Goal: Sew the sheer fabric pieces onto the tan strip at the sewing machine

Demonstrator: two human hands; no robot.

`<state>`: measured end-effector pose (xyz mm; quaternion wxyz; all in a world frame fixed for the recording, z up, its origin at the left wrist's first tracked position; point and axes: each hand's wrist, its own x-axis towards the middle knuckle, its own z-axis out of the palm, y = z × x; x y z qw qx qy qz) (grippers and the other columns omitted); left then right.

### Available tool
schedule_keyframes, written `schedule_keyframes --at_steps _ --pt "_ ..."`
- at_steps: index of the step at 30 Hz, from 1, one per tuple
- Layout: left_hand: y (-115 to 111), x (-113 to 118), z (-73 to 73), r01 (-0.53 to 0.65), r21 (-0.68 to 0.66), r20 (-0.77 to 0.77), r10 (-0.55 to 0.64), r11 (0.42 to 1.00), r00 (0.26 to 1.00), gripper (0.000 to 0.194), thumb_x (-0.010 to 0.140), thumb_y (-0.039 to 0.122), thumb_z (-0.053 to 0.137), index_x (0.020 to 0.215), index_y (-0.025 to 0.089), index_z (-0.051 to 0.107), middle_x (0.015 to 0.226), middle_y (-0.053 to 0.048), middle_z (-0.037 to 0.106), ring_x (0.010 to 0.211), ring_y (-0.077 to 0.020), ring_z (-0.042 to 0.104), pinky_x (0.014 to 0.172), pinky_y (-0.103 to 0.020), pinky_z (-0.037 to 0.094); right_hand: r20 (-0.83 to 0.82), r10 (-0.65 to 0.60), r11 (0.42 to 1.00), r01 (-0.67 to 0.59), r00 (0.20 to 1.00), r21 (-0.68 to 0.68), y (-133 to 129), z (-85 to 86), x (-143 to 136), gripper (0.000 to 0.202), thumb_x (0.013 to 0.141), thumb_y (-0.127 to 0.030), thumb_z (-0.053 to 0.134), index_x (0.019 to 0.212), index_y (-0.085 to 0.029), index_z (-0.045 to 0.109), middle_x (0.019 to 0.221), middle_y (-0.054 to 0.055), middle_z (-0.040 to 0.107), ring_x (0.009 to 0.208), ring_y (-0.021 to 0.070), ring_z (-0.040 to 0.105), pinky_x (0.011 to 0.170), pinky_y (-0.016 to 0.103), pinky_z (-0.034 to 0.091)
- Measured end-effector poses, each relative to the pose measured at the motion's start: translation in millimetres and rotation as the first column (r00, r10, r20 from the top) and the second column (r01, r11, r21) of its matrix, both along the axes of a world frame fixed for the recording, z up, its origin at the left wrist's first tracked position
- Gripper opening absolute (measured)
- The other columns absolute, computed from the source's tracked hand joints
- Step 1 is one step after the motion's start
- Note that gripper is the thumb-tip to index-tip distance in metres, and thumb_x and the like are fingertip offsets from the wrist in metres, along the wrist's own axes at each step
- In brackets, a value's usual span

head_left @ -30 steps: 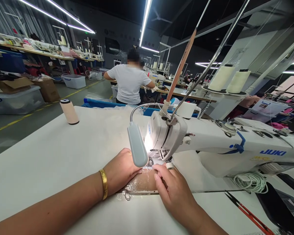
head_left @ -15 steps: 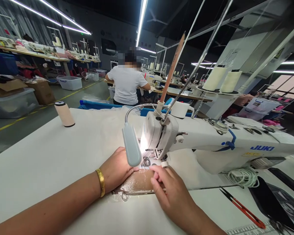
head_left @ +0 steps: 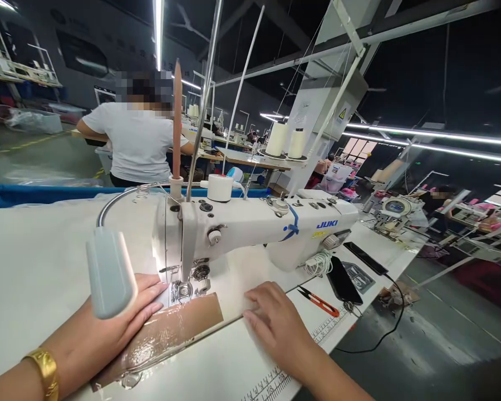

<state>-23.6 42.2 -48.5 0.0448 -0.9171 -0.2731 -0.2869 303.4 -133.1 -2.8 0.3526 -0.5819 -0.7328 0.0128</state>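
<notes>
A person's two bare hands work at a white sewing machine with blue lettering [head_left: 242, 223], its long arm reaching across just beyond them. The left hand [head_left: 98, 340], a broad gold bangle [head_left: 48, 370] at its wrist, lies palm down with fingers stretched forward; its fingertips rest just beside the shiny metal presser-foot area [head_left: 183, 291], and whether thin material is pinched beneath them cannot be told. A grey, paddle-shaped lamp [head_left: 111, 278] hides part of that hand. The right hand [head_left: 279, 326] is released and loosely curled, nothing visible between thumb and fingers; whether it touches the white tabletop [head_left: 33, 262] is unclear. Between the hands, nearer the body, a flat brown strip under glossy, wrinkled clear film [head_left: 183, 323] slants from beneath the left hand toward the right; whether it is loose or fixed cannot be told. Just beyond the right hand's outer side lie orange-handled snips with dark blades [head_left: 319, 302], with a black rectangular phone [head_left: 344, 281] farther out. As a judgement, good handling calls for light, even pressure from flat left fingers, tips beside the metal foot and never beneath it, the lamp angled so the fingertips show, and the right hand relaxed, clear of the snips' points.
</notes>
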Motion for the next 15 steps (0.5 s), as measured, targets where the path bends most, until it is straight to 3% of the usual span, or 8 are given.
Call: schedule_keyframes --at_steps 2,5,11,15 --pt "-3.7 3.3 -0.1 -0.036 -0.019 0.047 0.037 0.999 0.998 0.042 0.109 0.028 0.037 0.132 0.03 0.071 0.13 -0.003 0.077 0.126 -0.0311 0.069 0.114 -0.05 0.052 0.01 -0.054 0.998 0.054 0.999 -0.036 5.2 -3.2 7.8 0.034 0.094 -0.009 0.068 0.125 -0.022 0.062 0.115 0.009 0.069 0.104 0.0272 0.063 0.088 0.042 0.056" --pt "-6.9 6.1 1.5 -0.031 -0.073 0.083 0.037 0.997 0.996 0.039 0.109 0.034 0.039 0.129 0.033 0.072 0.129 -0.002 0.077 0.124 -0.0307 0.07 0.111 -0.048 0.054 0.032 -0.095 0.994 0.096 0.995 -0.046 16.7 -8.7 9.9 0.037 0.092 -0.005 0.07 0.124 -0.021 0.063 0.106 0.006 0.071 0.097 0.0265 0.064 0.085 0.041 0.055" --pt "-8.8 5.7 3.9 -0.089 -0.105 0.074 0.097 0.99 0.993 0.038 0.109 0.045 0.042 0.13 0.033 0.071 0.131 -0.004 0.076 0.126 -0.0344 0.068 0.113 -0.053 0.049 -0.028 -0.129 0.992 0.129 0.991 0.011 27.0 -8.1 8.1 0.018 0.098 -0.006 0.059 0.09 -0.022 0.063 0.087 0.002 0.069 0.083 0.0221 0.062 0.074 0.034 0.049" --pt "-6.9 5.5 4.8 -0.073 -0.083 0.109 0.082 0.994 0.991 0.039 0.109 0.047 0.042 0.131 0.032 0.071 0.134 -0.005 0.075 0.124 -0.0357 0.069 0.11 -0.054 0.049 -0.086 -0.151 0.986 0.157 0.985 0.058 22.1 -3.0 9.0 0.02 0.103 -0.012 0.052 0.087 -0.022 0.06 0.084 0.003 0.066 0.08 0.0212 0.06 0.072 0.033 0.048"
